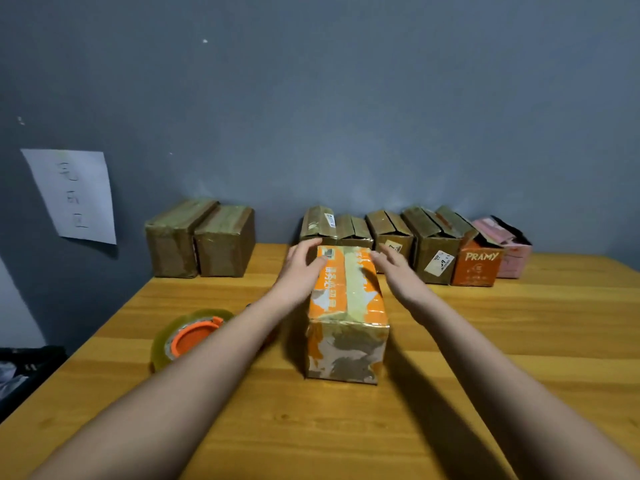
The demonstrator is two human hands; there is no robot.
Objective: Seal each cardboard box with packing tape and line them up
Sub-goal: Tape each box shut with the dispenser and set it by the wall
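Observation:
An orange and white cardboard box [346, 317] with a strip of tape along its top stands in the middle of the wooden table [485, 375]. My left hand [300, 268] lies against its far left top edge, fingers straight and thumb on the top. My right hand [398, 271] hovers by the box's right side with fingers straight; I cannot tell if it touches. A roll of clear packing tape [183, 337] with an orange core lies on the table to the left, partly behind my left forearm.
Two taped brown boxes [201, 240] stand at the back left by the wall. A row of several boxes with loose flaps [408, 237] runs along the back right, ending in an orange box [476, 268] and a pink box [512, 254]. A paper sheet [74, 195] hangs on the wall.

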